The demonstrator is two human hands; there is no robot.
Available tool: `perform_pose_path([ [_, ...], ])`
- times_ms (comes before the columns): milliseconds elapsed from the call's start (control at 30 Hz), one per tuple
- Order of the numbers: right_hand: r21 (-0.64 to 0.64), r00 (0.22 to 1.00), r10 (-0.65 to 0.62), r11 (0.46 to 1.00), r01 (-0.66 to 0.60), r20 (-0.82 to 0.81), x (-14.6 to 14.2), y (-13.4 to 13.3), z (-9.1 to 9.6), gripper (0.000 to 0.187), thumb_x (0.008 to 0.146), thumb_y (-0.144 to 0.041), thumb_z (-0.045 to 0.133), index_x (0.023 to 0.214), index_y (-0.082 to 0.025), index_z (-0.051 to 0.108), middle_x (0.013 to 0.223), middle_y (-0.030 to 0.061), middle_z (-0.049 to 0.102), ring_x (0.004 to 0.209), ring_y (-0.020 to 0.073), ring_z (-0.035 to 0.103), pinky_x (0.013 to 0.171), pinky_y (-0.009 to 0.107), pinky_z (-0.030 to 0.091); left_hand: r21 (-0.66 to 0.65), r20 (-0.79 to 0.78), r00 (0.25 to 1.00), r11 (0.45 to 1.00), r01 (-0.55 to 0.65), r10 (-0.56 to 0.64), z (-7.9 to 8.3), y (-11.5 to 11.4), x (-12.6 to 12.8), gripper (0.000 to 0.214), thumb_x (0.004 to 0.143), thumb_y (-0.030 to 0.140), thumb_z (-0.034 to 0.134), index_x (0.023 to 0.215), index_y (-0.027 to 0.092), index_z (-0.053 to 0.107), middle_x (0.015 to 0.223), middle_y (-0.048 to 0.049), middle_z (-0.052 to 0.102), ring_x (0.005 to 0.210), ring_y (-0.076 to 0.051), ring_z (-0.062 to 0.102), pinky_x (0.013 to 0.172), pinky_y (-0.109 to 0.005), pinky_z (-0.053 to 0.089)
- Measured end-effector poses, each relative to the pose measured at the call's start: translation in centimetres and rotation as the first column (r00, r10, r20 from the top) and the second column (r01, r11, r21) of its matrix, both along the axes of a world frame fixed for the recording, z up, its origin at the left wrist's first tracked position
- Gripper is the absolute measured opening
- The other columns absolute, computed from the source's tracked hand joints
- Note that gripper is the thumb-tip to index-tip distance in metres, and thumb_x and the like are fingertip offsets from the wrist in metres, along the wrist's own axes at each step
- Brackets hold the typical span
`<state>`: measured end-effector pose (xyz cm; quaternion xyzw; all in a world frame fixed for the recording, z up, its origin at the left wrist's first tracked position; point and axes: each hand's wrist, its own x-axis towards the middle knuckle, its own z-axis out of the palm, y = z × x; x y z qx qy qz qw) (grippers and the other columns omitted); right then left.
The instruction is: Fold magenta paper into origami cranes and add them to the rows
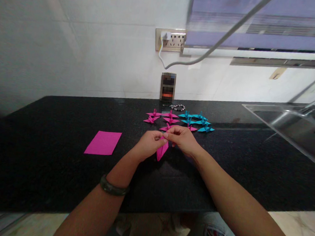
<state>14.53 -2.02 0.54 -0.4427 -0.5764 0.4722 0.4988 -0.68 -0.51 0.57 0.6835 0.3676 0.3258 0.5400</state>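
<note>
Both hands meet above the black counter (47, 129). My left hand (148, 143) and my right hand (182, 139) pinch the top of a partly folded pink paper (161, 150), whose point hangs down between them. Just behind the hands lie several folded pink cranes (161, 117) and, to their right, several blue cranes (198, 121). A flat pink paper sheet (103, 143) lies on the counter to the left of my left hand. A dark bangle sits on my left wrist.
A phone (168, 86) leans against the white wall behind the cranes, with a beaded bracelet (178, 107) beside it. A wall socket (170, 40) holds a white plug and cable. A steel sink (293, 127) is set into the counter at right.
</note>
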Motion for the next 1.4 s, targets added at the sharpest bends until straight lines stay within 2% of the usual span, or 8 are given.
perform_pose_path([
  [133,0.068,0.998,-0.019,0.998,0.015,0.057,-0.2,0.02,-0.06,0.026,0.068,-0.039,0.063,0.073,-0.013,0.062,0.057,-0.0018,0.053,0.046,0.0061,0.041,0.043,0.02,0.033,0.001,0.022,0.997,0.997,-0.073,0.073,0.04,0.11,0.08,0.02,0.065,0.031,0.063,0.068,0.011,0.063,0.058,0.0011,0.056,0.052,-0.008,0.047,0.051,-0.02,0.036],
  [267,0.04,0.986,-0.155,0.987,0.153,0.056,-0.48,-0.19,0.33,0.032,0.069,-0.045,0.059,0.08,-0.015,0.06,0.066,-0.0001,0.056,0.053,0.0084,0.046,0.045,0.02,0.037,-0.117,0.152,0.937,0.947,-0.298,0.314,0.45,0.25,0.32,0.021,0.062,0.029,0.065,0.075,0.013,0.059,0.054,0.0034,0.053,0.045,-0.007,0.047,0.046,-0.019,0.04],
  [433,-0.012,0.985,-0.1,0.995,0.103,0.14,-0.43,-0.24,0.33,0.03,0.063,-0.041,0.065,0.078,-0.015,0.058,0.058,-0.0017,0.052,0.049,0.0086,0.045,0.04,0.02,0.038,-0.207,0.262,0.851,0.888,-0.41,0.454,0.7,0.43,0.56,0.022,0.061,0.023,0.067,0.074,0.013,0.053,0.058,0.0021,0.057,0.05,-0.008,0.057,0.052,-0.02,0.047],
  [567,0.016,0.981,-0.189,0.982,0.189,0.045,-0.16,0.16,0.01,0.024,0.065,-0.038,0.062,0.068,-0.016,0.052,0.054,-0.0039,0.048,0.046,0.0079,0.043,0.041,0.021,0.04,-0.23,0.231,0.886,0.908,-0.351,0.401,0.74,0.19,0.57,0.022,0.062,0.02,0.066,0.075,0.014,0.049,0.057,0.0018,0.058,0.054,-0.011,0.061,0.049,-0.019,0.047],
  [767,0.033,0.987,-0.144,0.989,0.142,0.076,0.18,0.25,0.14,0.024,0.069,-0.038,0.059,0.063,-0.016,0.051,0.052,-0.0049,0.044,0.044,0.0067,0.039,0.041,0.02,0.036,-0.166,0.158,0.955,0.96,-0.223,0.249,0.76,-0.21,0.62,0.038,0.069,0.023,0.061,0.105,0.015,0.053,0.056,0.002,0.058,0.042,-0.01,0.055,0.039,-0.018,0.042],
  [900,0.049,0.987,-0.128,0.991,0.123,0.102,0.09,0.12,0.25,0.024,0.07,-0.038,0.058,0.063,-0.016,0.051,0.053,-0.0044,0.044,0.043,0.0065,0.039,0.04,0.02,0.035,-0.122,0.195,0.951,0.968,-0.219,0.24,0.39,-0.09,0.69,0.033,0.075,0.036,0.055,0.098,0.012,0.06,0.049,0.0029,0.052,0.035,-0.006,0.045,0.031,-0.016,0.032],
  [1033,0.072,0.988,-0.107,0.992,0.099,0.113,-0.09,-0.05,0.46,0.026,0.07,-0.038,0.058,0.059,-0.016,0.049,0.05,-0.005,0.043,0.041,0.0067,0.039,0.04,0.021,0.034,-0.207,0.248,0.933,0.955,-0.21,0.259,0.02,0.06,0.63,0.034,0.076,0.046,0.051,0.081,0.013,0.06,0.043,0.0049,0.045,0.031,-0.004,0.037,0.029,-0.015,0.024],
  [1400,0.069,0.989,-0.089,0.994,0.081,0.114,-0.3,-0.26,0.61,0.025,0.071,-0.035,0.057,0.056,-0.016,0.048,0.044,-0.0052,0.045,0.038,0.0067,0.04,0.04,0.02,0.032,-0.27,0.203,0.921,0.923,-0.273,0.332,0.66,-0.26,0.66,0.034,0.067,0.044,0.063,0.08,0.013,0.063,0.049,0.0029,0.053,0.036,-0.005,0.045,0.034,-0.016,0.03],
])
